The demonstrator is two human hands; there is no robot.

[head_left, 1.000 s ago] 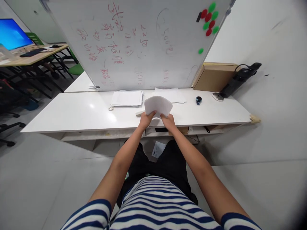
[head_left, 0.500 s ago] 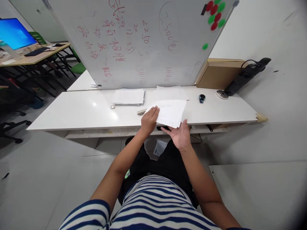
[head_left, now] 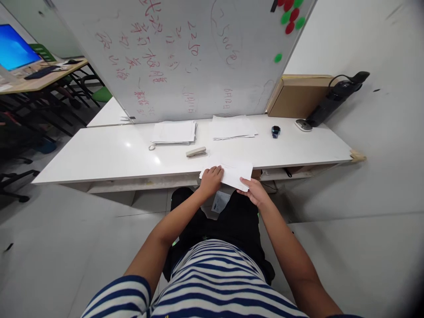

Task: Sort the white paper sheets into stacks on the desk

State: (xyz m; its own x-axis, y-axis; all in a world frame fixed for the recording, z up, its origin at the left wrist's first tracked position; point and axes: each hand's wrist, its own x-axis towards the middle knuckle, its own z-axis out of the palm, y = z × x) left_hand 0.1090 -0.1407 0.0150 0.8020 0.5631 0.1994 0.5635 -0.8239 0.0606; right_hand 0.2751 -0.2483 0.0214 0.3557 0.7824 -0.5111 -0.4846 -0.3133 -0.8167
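Observation:
Some white sheets of paper [head_left: 236, 173] are held over the desk's front edge, slightly tilted. My left hand [head_left: 211, 180] is closed on their left side, fingers on top; its thumb is hidden. My right hand [head_left: 255, 191] pinches the lower right corner, thumb above and fingers beneath. Just beyond my left hand a beige stapler [head_left: 196, 152] lies on the white desk. Further back are a left stack of paper [head_left: 174, 132] and a right stack of paper [head_left: 233, 127], its sheets slightly fanned.
A whiteboard [head_left: 185, 57] stands along the desk's back. To the right are a dark watch [head_left: 275, 131], a computer mouse [head_left: 303, 125], a black bottle [head_left: 336, 99] and a cardboard box [head_left: 298, 97]. A small ring-shaped object [head_left: 151, 147] lies by the left stack. An open shelf [head_left: 152, 183] runs under the desktop.
The sheets have come toward me, off the right stack and past the stapler. My right hand, spread beneath their edge before, now grips the corner. The view has shifted slightly.

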